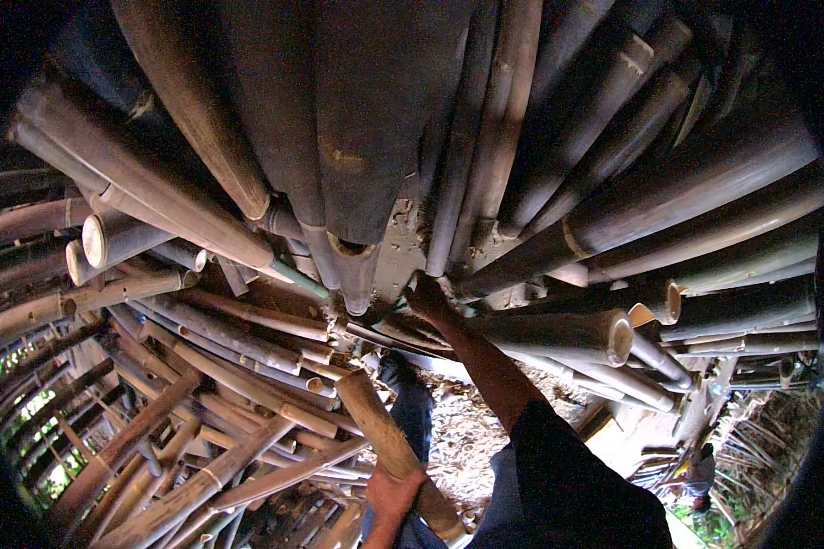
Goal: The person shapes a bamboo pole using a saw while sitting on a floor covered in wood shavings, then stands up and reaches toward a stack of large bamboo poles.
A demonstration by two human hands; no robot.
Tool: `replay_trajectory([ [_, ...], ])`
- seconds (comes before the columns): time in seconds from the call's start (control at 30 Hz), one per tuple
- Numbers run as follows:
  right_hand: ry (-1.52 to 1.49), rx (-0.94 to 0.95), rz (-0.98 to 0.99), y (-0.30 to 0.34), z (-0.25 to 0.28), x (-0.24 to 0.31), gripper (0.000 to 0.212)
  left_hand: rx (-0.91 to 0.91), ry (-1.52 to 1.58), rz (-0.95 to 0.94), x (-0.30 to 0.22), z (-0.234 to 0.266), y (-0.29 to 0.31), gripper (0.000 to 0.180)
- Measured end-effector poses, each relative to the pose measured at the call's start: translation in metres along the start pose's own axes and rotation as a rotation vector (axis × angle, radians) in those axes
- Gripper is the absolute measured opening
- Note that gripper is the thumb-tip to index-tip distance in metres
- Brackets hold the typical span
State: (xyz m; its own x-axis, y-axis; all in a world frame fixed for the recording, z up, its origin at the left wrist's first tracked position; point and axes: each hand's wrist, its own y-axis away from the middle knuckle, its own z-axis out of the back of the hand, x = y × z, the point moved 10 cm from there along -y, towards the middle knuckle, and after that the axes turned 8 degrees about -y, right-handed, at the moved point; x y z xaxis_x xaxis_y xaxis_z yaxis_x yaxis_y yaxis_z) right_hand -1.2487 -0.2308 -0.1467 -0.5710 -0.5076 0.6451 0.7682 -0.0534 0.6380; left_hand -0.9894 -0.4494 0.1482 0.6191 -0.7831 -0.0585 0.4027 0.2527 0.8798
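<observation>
My left hand (395,494), low in the head view, is closed around a short, thick bamboo piece (375,416). The piece is tan and slants up to the left, its upper end in front of my leg. My right arm stretches forward, and my right hand (428,300) is at the lower end of a slim upright bamboo pole (458,183). Shadow covers its fingers, so I cannot tell whether they grip the pole or only touch it. Just left of that hand, a wide dark bamboo pole (362,165) stands with a notch near its foot.
Long bamboo poles (687,201) lean at the right, some with cut ends toward me. A jumbled bamboo stack (211,457) fills the lower left. Pale shavings (467,425) litter the ground by my leg (412,403). Another person (700,476) is far off at the lower right.
</observation>
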Motion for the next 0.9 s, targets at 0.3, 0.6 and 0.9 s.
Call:
replay_trajectory([
  [0.3,0.261,-0.912,0.166,-0.113,0.138,0.003,0.079,-0.012,-0.154,-0.204,-0.014,-0.011,-0.003,0.075],
  [0.6,0.708,-1.087,0.118,-0.127,0.175,0.058,0.079,-0.161,-0.265,-0.342,-0.033,-0.002,0.005,0.073],
  [0.9,2.169,-1.664,-0.405,-0.023,0.121,0.098,0.079,-0.036,-0.237,-0.242,0.004,-0.005,-0.014,0.092],
])
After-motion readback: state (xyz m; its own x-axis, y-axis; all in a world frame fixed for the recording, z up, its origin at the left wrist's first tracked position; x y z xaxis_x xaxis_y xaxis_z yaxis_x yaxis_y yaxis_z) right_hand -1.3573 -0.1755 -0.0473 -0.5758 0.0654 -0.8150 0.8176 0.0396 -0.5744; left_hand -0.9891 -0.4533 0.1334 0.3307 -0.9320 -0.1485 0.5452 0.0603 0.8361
